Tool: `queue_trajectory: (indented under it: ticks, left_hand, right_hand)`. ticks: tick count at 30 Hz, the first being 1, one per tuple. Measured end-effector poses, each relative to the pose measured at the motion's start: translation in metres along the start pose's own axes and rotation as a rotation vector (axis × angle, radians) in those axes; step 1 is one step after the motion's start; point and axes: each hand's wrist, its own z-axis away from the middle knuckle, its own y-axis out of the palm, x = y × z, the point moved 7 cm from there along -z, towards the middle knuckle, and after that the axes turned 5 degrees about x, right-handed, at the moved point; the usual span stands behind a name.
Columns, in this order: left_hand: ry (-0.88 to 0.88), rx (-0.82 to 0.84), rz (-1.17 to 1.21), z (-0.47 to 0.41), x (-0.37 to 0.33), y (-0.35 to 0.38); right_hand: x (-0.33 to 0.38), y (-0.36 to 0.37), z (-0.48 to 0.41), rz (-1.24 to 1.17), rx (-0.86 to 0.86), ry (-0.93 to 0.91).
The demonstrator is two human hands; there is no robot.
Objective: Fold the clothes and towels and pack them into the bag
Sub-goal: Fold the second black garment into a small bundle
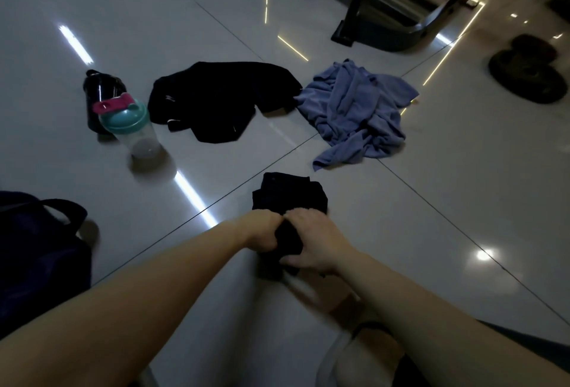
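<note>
while both bare forearms reach forward over the glossy pale tiled floor (431, 195), the left hand (262, 232) and right hand (311, 241) meet on a small black folded garment (288, 198) lying on the floor in front of the person. each hand's grip is closed around the near end of that cloth, fingers curled into the fabric, the two hands touching at the knuckles (the far end lies flat and squared off on the tile). beyond it, well apart, a crumpled black garment with small white marks (216, 99) is spread out, and just beside its right edge lies a rumpled blue-grey towel (354, 115). to the left stand a clear plastic shaker bottle with a teal lid (132, 127) and, touching it from behind, a dark glossy bottle with a pink band (98, 93). at the left edge sits a dark navy fabric bag with a black strap handle (37, 263), apart from all the clothes.
</note>
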Motion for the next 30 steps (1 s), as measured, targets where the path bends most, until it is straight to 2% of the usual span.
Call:
queue_trajectory:
  ticks: [2,5,10,13,16,18,21,24,30]
  left_hand:
    - [-0.009,0.057,0.118,0.001,0.006,0.002]
    - [-0.035,0.035,0.317,0.006,0.022,0.006]
    - [-0.12,-0.183,0.867,0.017,0.065,0.018]
    - [-0.139,-0.166,1.052,0.018,0.078,0.029]
    - [-0.134,-0.117,1.048,0.009,0.078,0.032]
    - [-0.146,-0.174,1.076,0.004,0.078,0.029]
    - [-0.152,-0.29,1.074,0.002,0.077,0.019]
    - [-0.194,-0.359,0.899,-0.008,0.081,0.014]
    - [-0.366,-0.501,0.732,-0.021,0.082,0.012]
  right_hand:
    - [0.001,0.017,0.001,-0.056,0.046,0.049]
    - [-0.003,0.038,0.006,-0.084,0.118,0.171]
    - [-0.032,0.031,-0.01,-0.507,0.139,0.31]
    - [-0.047,0.022,-0.013,-0.659,0.15,0.332]
    - [-0.058,0.03,-0.009,-0.769,0.222,0.403]
    - [-0.062,0.033,-0.009,-0.806,0.243,0.399]
    - [-0.07,0.023,-0.013,-0.865,0.146,0.382]
    - [-0.079,0.021,-0.018,-0.895,0.035,0.419]
    - [-0.095,0.034,-0.029,-0.754,-0.076,0.635]
